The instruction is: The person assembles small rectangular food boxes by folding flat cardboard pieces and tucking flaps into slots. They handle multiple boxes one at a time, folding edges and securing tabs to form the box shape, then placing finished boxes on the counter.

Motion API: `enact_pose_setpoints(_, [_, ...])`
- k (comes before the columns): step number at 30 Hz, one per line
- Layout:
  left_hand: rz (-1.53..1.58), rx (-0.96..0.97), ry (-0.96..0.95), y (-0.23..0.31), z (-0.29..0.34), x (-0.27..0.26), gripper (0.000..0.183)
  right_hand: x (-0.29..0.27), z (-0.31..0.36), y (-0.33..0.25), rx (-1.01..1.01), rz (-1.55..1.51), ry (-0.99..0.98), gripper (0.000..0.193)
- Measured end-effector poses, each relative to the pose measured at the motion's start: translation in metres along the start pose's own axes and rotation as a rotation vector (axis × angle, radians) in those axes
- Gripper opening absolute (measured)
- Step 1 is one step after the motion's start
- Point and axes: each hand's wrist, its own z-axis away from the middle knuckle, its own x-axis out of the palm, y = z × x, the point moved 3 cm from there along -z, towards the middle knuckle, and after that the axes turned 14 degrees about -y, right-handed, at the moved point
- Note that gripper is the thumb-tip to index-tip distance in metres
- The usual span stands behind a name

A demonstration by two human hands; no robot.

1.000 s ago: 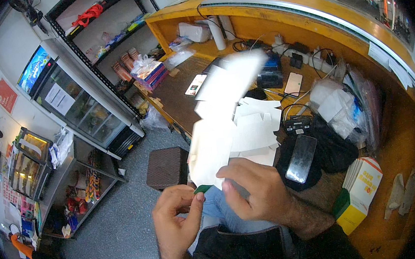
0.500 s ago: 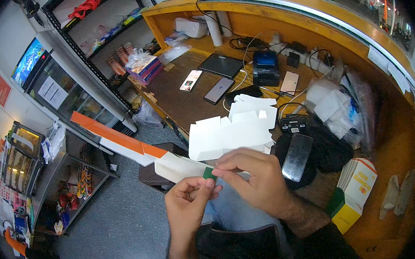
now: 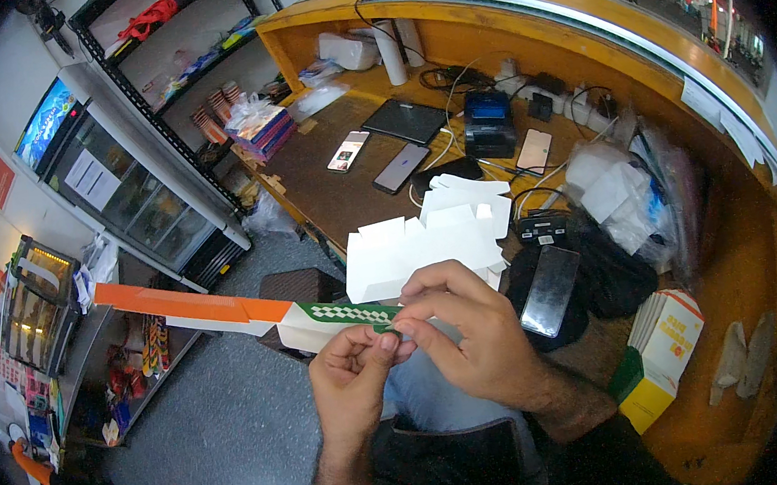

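While our left hand (image 3: 356, 379) pinches a small green flap (image 3: 385, 330) between thumb and curled fingers, our right hand (image 3: 476, 341), half closed, pinches the adjoining edge. Stretching leftward from both hands, above the floor, the orange, green and white carton blank (image 3: 263, 311) has an unsupported far end; we'd best crease slowly along the score. White box blanks (image 3: 399, 255) crowd the desk (image 3: 308, 171) ahead, with a dark smartphone (image 3: 552, 293) rightward.

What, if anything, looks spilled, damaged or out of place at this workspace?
Nothing looks spilled or plainly damaged. The white card sheets overlap askew instead of sitting squared in a stack. Black cables lie tangled along the back of the desk, and crumpled plastic bags crowd its right side, untidily.
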Motion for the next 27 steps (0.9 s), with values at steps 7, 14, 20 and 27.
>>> enact_pose_setpoints(7, [-0.180,0.058,0.054,-0.003,-0.001,0.009,0.010,-0.002,0.008,0.010,0.084,-0.118,-0.024,0.009])
enact_pose_setpoints(14, [-0.033,0.128,-0.013,-0.011,-0.004,0.001,0.017,0.000,0.004,0.007,-0.042,-0.231,0.015,0.010])
enact_pose_setpoints(20, [0.058,0.153,0.058,-0.002,-0.005,0.027,0.021,0.000,0.007,0.003,-0.057,-0.171,0.028,0.009])
enact_pose_setpoints(27, [0.057,0.133,-0.052,-0.017,-0.006,0.002,0.031,0.000,0.007,0.000,-0.078,-0.140,0.002,0.010])
